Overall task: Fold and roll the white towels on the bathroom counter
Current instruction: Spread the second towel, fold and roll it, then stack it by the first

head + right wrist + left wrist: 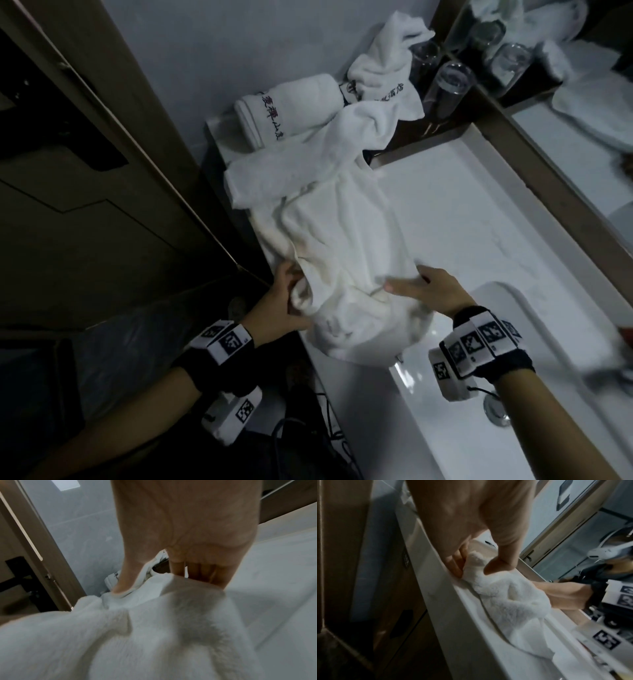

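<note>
A rumpled white towel (pixel 346 236) lies stretched along the white counter (pixel 479 219), its near end hanging over the sink rim. My left hand (pixel 291 294) pinches the towel's near left corner (pixel 476 566) between thumb and fingers at the counter's front edge. My right hand (pixel 421 284) grips the towel's right edge (pixel 171 588), fingers tucked under the cloth and thumb on top. A rolled towel with red lettering (pixel 291 109) lies at the far end by the wall. Another crumpled white towel (pixel 383 68) is heaped beside it.
A white sink basin (pixel 534 370) with a metal drain (pixel 496 409) sits under my right wrist. Two clear glasses (pixel 448 85) stand on a dark tray by the mirror (pixel 582 113). A brown door and frame (pixel 102 171) close the left side.
</note>
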`<state>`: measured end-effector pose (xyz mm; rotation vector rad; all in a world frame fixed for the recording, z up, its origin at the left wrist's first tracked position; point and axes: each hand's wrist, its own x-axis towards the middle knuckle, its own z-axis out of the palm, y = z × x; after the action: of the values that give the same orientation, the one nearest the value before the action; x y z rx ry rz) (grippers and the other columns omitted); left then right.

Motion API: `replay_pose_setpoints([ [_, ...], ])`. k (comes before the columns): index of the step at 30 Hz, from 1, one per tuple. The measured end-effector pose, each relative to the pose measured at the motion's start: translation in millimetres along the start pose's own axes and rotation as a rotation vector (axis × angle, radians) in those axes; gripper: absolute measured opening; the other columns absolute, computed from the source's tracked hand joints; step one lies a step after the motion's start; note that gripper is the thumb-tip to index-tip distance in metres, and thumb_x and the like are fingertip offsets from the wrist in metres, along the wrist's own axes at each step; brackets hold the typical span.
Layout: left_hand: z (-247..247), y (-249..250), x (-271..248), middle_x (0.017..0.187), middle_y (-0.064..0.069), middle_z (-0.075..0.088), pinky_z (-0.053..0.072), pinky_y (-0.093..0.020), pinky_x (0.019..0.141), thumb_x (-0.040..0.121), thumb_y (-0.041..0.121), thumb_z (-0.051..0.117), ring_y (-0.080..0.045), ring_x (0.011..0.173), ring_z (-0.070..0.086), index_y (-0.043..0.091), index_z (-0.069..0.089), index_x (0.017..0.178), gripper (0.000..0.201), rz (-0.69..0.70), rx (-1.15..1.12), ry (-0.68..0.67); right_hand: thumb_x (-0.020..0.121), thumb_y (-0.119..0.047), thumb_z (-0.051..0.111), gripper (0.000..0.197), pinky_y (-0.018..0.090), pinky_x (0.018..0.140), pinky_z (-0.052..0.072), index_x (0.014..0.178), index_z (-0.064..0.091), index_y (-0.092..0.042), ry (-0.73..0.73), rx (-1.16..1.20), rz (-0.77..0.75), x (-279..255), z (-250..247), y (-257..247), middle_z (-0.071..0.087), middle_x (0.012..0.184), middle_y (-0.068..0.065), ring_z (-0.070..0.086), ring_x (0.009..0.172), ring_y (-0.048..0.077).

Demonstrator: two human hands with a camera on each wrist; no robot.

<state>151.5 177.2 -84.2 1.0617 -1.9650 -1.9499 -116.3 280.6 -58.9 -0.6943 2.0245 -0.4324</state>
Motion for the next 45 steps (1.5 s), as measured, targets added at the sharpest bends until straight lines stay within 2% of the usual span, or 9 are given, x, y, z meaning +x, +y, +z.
replay_pose_setpoints([
  [8,13,2,-9,0.089,0.0,0.058,0.041,-0.008,0.069,0.083,0.013,0.065,-0.008,0.079,0.054,0.005,0.063,0.096,0.015,0.051,0.253,0.265,0.077,-0.021,0.073,0.02,0.026,0.073,0.048,0.093,0.063,-0.013,-0.176,-0.168,-0.121,-7,-19,14,0.065,0.084,-0.001,0.063,0.083,0.02],
  [15,-18,27,-8,0.087,0.01,0.062,0.042,-0.002,0.066,0.093,0.022,0.051,0.015,0.072,0.054,0.025,0.062,0.088,0.012,0.071,-0.021,0.54,0.093,-0.019,0.051,0.014,0.029,0.059,0.037,0.091,0.038,-0.015,0.338,0.033,-0.373,4,-43,-4,0.051,0.074,0.0,0.05,0.071,0.021],
  [22,-43,9,-9,0.103,-0.011,0.056,0.046,-0.035,0.079,0.092,0.027,0.05,-0.023,0.091,0.054,0.01,0.047,0.107,0.023,-0.286,-0.02,0.721,0.077,-0.027,0.074,0.051,0.031,0.07,0.044,0.117,0.044,-0.015,0.498,0.266,-0.132,22,-56,-2,0.054,0.092,0.006,0.052,0.082,0.024],
  [27,-33,-5,-17,0.108,-0.006,0.051,0.05,-0.034,0.071,0.077,0.004,0.069,-0.022,0.095,0.056,0.018,0.032,0.125,0.062,-0.329,-0.36,0.611,0.077,-0.019,0.073,0.032,0.036,0.084,0.045,0.103,0.057,-0.013,0.35,0.381,-0.124,18,-51,11,0.061,0.082,0.012,0.056,0.078,0.023],
  [30,-16,-7,-17,0.13,-0.018,0.037,0.046,-0.04,0.086,0.07,-0.001,0.072,-0.034,0.115,0.044,0.013,0.029,0.13,0.075,-0.292,0.065,0.582,0.074,-0.013,0.075,0.061,0.032,0.1,0.036,0.128,0.046,-0.008,0.41,0.06,-0.114,17,-35,20,0.044,0.131,0.017,0.045,0.116,0.027],
  [34,14,3,-14,0.142,-0.017,0.015,0.025,-0.048,0.108,0.064,0.006,0.071,-0.035,0.126,0.022,0.017,0.027,0.136,0.085,-0.157,0.648,0.658,0.062,-0.007,0.081,0.087,0.047,0.106,0.034,0.136,0.036,-0.003,0.6,-0.145,-0.382,8,0,20,0.029,0.135,0.023,0.037,0.119,0.041],
  [38,33,10,-11,0.15,-0.01,0.005,0.019,-0.044,0.112,0.077,0.031,0.067,-0.031,0.135,0.01,0.021,0.033,0.136,0.069,-0.061,0.858,0.253,0.049,-0.024,0.09,0.107,0.05,0.106,0.028,0.14,0.034,-0.023,0.586,-0.422,-0.56,8,22,12,0.031,0.142,0.026,0.034,0.128,0.043],
  [42,43,16,-3,0.153,-0.007,-0.007,0.018,-0.036,0.114,0.083,0.026,0.064,-0.019,0.138,0.002,0.026,0.004,0.146,0.088,-0.106,0.843,0.244,0.07,-0.033,0.076,0.071,0.041,0.114,-0.011,0.134,0.046,-0.022,0.347,-0.722,-0.57,15,25,5,0.019,0.156,0.009,0.004,0.146,0.029],
  [45,39,24,5,0.151,-0.011,0.016,0.018,-0.032,0.113,0.089,0.015,0.053,-0.023,0.138,0.018,0.014,0.005,0.146,0.074,-0.153,0.937,0.22,0.082,-0.01,0.064,0.026,0.042,0.11,0.026,0.107,0.06,-0.004,0.339,-0.56,-0.643,13,18,-4,0.059,0.125,0.014,0.048,0.125,0.033],
])
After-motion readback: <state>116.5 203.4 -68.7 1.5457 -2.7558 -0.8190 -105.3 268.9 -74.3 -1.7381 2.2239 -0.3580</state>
